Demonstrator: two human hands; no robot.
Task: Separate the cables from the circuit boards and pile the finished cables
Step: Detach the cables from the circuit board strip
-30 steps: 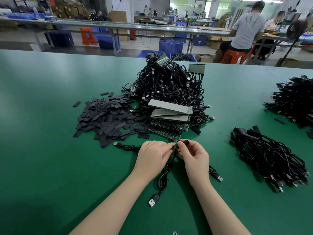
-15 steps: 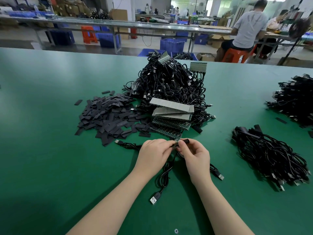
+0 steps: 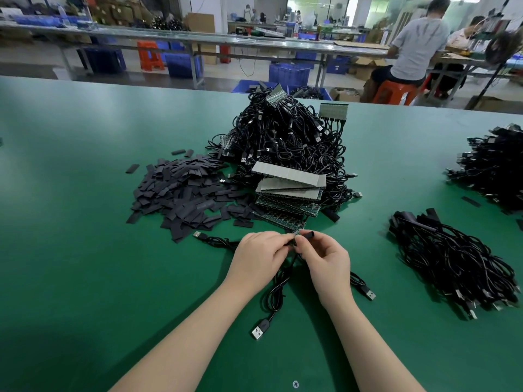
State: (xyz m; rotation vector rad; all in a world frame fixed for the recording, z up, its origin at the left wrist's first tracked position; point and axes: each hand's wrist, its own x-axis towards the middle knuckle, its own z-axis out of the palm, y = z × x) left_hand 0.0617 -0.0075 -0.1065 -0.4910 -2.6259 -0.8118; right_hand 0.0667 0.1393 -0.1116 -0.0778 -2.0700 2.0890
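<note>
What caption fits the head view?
Both hands, left and right, pinch a cable end before the cable heap.

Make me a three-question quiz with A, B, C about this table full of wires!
1. Where is the heap of flat dark strips?
A. left of the big cable pile
B. right of it
C. on the floor

2. What colour is the table?
A. red
B. green
C. white

3. What are the left hand and right hand doing?
A. resting flat
B. waving
C. pinching a cable end between them

Key: A, the strips lie left of the pile; B, its surface is green; C, both pinch it together.
</note>
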